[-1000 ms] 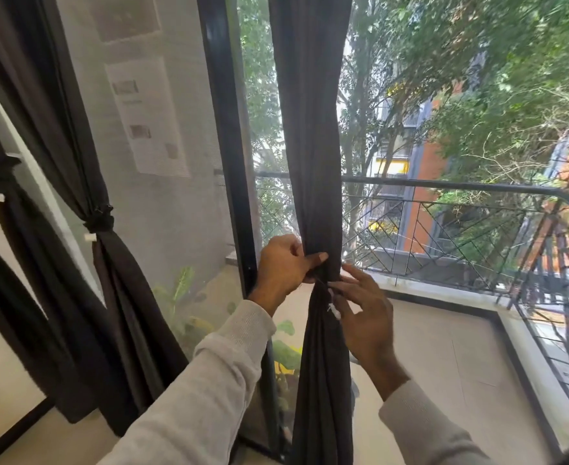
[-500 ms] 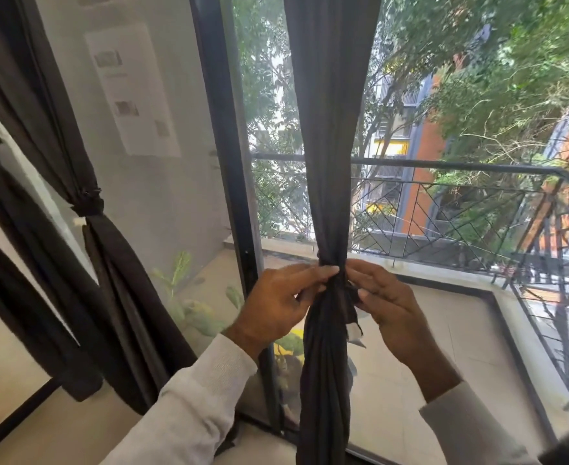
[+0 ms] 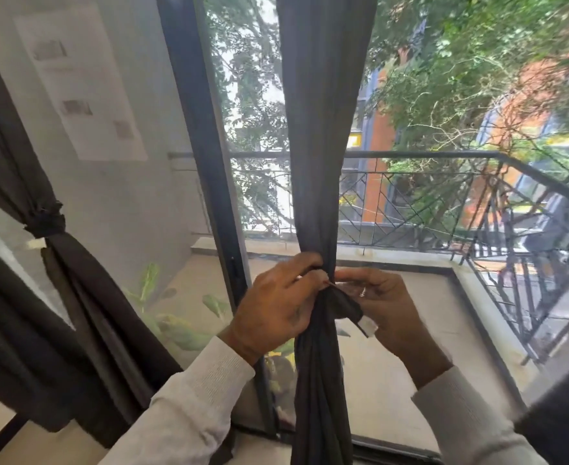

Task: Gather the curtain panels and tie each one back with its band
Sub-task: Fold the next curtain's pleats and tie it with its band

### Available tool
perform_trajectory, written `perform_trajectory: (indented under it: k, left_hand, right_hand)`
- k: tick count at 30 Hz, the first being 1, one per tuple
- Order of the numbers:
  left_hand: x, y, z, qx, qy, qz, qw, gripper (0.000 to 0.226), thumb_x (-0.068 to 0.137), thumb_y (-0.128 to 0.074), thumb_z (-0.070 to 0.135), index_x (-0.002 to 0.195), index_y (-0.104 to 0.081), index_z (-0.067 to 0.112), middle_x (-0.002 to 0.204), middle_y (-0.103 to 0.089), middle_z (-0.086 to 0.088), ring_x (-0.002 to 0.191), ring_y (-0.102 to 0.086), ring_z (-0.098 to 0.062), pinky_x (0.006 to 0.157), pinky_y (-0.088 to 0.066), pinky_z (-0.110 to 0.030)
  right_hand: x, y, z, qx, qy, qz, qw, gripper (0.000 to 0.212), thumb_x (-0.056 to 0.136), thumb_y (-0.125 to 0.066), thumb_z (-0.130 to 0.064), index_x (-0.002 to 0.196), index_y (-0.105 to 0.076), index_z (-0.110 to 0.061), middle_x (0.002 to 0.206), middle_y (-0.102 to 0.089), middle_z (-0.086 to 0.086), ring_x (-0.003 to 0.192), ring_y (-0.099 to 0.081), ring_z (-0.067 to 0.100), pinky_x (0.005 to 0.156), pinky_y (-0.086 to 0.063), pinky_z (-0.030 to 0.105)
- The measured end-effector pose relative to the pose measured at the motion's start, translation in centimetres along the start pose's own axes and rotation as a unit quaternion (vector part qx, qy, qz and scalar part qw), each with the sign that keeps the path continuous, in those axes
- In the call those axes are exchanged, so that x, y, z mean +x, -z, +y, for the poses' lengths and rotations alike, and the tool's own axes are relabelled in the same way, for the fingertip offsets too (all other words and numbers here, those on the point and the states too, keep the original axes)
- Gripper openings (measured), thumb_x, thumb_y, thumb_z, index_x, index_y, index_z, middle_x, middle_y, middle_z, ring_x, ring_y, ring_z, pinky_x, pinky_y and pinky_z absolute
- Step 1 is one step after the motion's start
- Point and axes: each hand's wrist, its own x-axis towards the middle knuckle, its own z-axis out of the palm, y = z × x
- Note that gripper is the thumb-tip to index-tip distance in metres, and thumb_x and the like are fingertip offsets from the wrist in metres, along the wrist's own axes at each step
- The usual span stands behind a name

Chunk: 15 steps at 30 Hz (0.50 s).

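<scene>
A dark grey curtain panel [image 3: 320, 129] hangs gathered into a narrow column in front of the window. My left hand [image 3: 276, 307] grips the bunched cloth at its narrowest point. A dark band [image 3: 345, 305] with a white tab at its end is wrapped around the bunch, and my right hand [image 3: 387, 310] pinches the band on the right side. At the left a second dark panel [image 3: 75, 290] hangs with its own band [image 3: 46, 221] tied around it.
A black window frame post [image 3: 206, 162] stands just left of the held panel. Behind the glass lie a balcony floor, green plants [image 3: 175, 323] and a metal railing [image 3: 444, 203]. A paper sheet [image 3: 81, 85] is stuck on the grey wall.
Both hands slid down the panel and closed in on the bunch. The band's free end with the white tab now sticks out right, held by my right hand.
</scene>
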Motion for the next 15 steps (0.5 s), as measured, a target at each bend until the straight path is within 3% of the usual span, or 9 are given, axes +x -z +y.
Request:
perform_trajectory:
  k: [3, 5, 7, 8, 9, 12, 15]
  left_hand:
    - [-0.4, 0.9, -1.4, -0.037, -0.017, 0.001, 0.999, 0.02, 0.105, -0.062, 0.015, 0.116, -0.074, 0.004, 0.132, -0.071, -0.013, 0.104, -0.073, -0.034, 0.091, -0.062, -0.045]
    - [-0.5, 1.6, -2.1, -0.054, -0.038, 0.007, 0.998, 0.023, 0.105, -0.057, 0.014, 0.123, -0.07, 0.007, 0.132, -0.072, -0.014, 0.11, -0.073, -0.036, 0.095, -0.061, -0.045]
    - [-0.7, 2.4, -2.9, -0.062, -0.061, 0.015, 0.996, 0.023, 0.105, -0.056, 0.012, 0.125, -0.065, 0.01, 0.13, -0.071, -0.014, 0.108, -0.072, -0.036, 0.092, -0.061, -0.044]
    - [-0.9, 2.7, -3.3, -0.07, -0.067, 0.018, 0.995, 0.022, 0.103, -0.058, 0.01, 0.124, -0.065, 0.01, 0.129, -0.069, -0.014, 0.106, -0.071, -0.036, 0.088, -0.061, -0.045]
    - [-1.1, 3.1, -3.6, -0.079, -0.069, 0.021, 0.994, 0.021, 0.103, -0.059, 0.009, 0.123, -0.066, 0.009, 0.13, -0.068, -0.015, 0.103, -0.071, -0.037, 0.085, -0.061, -0.046]
    - [-1.7, 3.8, -4.4, -0.111, -0.089, 0.018, 0.99, 0.02, 0.107, -0.059, 0.013, 0.122, -0.071, 0.007, 0.146, -0.065, -0.018, 0.11, -0.072, -0.038, 0.09, -0.062, -0.049]
    - [-1.6, 4.6, -5.3, -0.143, -0.127, -0.021, 0.981, 0.022, 0.104, -0.063, 0.006, 0.121, -0.076, 0.004, 0.154, -0.062, -0.009, 0.118, -0.072, -0.035, 0.095, -0.06, -0.049]
  right_hand:
    - [0.3, -2.6, 0.8, -0.022, 0.042, 0.037, 0.998, 0.027, 0.081, -0.082, -0.005, 0.107, -0.083, -0.008, 0.103, -0.08, 0.019, 0.094, -0.077, 0.03, 0.086, -0.062, 0.04]
    - [0.3, -4.4, 1.2, -0.015, 0.086, 0.041, 0.995, 0.038, 0.08, -0.089, -0.024, 0.108, -0.08, -0.001, 0.105, -0.078, 0.019, 0.096, -0.074, 0.031, 0.09, -0.061, 0.042]
    - [0.3, -6.0, 1.3, -0.028, 0.109, 0.048, 0.992, 0.033, 0.08, -0.088, -0.043, 0.103, -0.084, -0.02, 0.102, -0.078, 0.009, 0.095, -0.073, 0.031, 0.089, -0.06, 0.042]
    - [0.4, -6.6, 1.5, -0.05, 0.125, 0.051, 0.99, 0.028, 0.082, -0.087, -0.044, 0.101, -0.084, -0.024, 0.101, -0.078, 0.007, 0.093, -0.071, 0.032, 0.087, -0.059, 0.044]
    - [0.4, -7.1, 1.6, -0.077, 0.14, 0.058, 0.985, 0.021, 0.085, -0.085, -0.037, 0.101, -0.082, -0.022, 0.101, -0.076, 0.01, 0.093, -0.07, 0.034, 0.085, -0.058, 0.046]
    - [0.4, -7.8, 2.8, -0.125, 0.135, 0.075, 0.98, 0.013, 0.089, -0.074, 0.005, 0.101, -0.072, 0.007, 0.101, -0.07, 0.025, 0.09, -0.069, 0.04, 0.08, -0.057, 0.049]
    - [-0.3, -8.5, 3.3, -0.118, 0.108, 0.103, 0.982, 0.015, 0.093, -0.064, 0.015, 0.104, -0.072, 0.009, 0.101, -0.072, 0.024, 0.085, -0.071, 0.039, 0.075, -0.059, 0.042]
